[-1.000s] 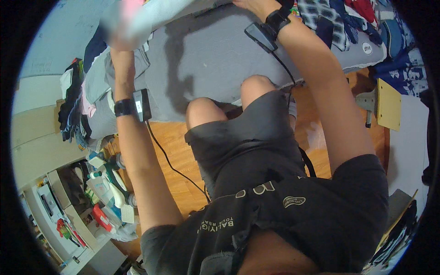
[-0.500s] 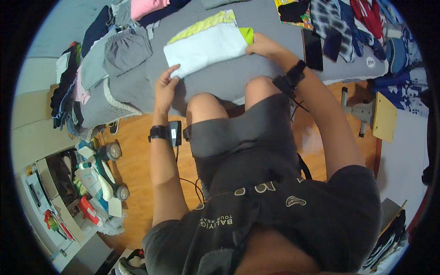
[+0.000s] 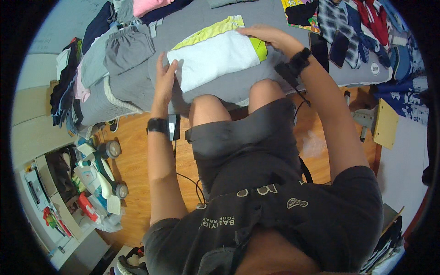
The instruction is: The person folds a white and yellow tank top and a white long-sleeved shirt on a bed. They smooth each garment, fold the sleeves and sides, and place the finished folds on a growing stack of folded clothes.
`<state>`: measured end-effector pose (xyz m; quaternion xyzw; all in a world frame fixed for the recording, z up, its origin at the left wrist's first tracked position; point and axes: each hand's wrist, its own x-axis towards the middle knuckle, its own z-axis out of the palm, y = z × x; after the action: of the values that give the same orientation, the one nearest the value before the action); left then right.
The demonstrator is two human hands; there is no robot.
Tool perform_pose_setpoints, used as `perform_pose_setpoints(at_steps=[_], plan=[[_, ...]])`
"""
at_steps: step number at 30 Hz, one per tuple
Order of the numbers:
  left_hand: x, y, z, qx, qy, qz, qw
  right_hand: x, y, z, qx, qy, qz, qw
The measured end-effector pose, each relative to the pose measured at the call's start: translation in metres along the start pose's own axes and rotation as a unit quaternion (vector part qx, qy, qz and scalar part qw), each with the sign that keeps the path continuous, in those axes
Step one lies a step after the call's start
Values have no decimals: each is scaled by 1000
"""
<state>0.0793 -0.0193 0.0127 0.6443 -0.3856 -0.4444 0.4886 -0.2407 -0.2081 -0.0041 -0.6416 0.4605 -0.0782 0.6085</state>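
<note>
A folded white garment (image 3: 215, 64) with a yellow-green strip along its far side and a yellow-green right corner lies on the grey bed in front of my knees. Beside its left edge is my left hand (image 3: 164, 80), open, thumb and fingers apart, holding nothing. My right hand (image 3: 266, 35) rests over the far right part of the garment with its fingers stretched out toward the left. A watch-like black band circles my left wrist, and a black device is strapped to my right wrist.
Grey shorts (image 3: 128, 50) and piled clothes lie at the left of the bed (image 3: 201, 98). Two dark phones, one of them here (image 3: 338, 48), and a plaid cloth (image 3: 339, 23) are at the right. A wheeled ride-on toy (image 3: 103, 172) stands on the wooden floor at left.
My left hand has let go of the garment's near left corner and opened. My right hand has shifted from the right edge to the far side. The garment's near edge now lies lower.
</note>
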Motion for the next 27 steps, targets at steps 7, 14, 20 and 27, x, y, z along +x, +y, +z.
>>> perform_pose_setpoints(at_steps=[7,14,20,27], plan=[[39,-7,9,50,35,123,991,24,-21,39,-315,299,-208,876],[58,-19,25,181,209,198,940,11,-29,41,-315,340,-169,870],[23,2,55,456,264,364,768,-3,-47,76,-393,381,-312,777],[27,-22,112,557,36,312,769,17,-23,127,-421,303,-374,769]])
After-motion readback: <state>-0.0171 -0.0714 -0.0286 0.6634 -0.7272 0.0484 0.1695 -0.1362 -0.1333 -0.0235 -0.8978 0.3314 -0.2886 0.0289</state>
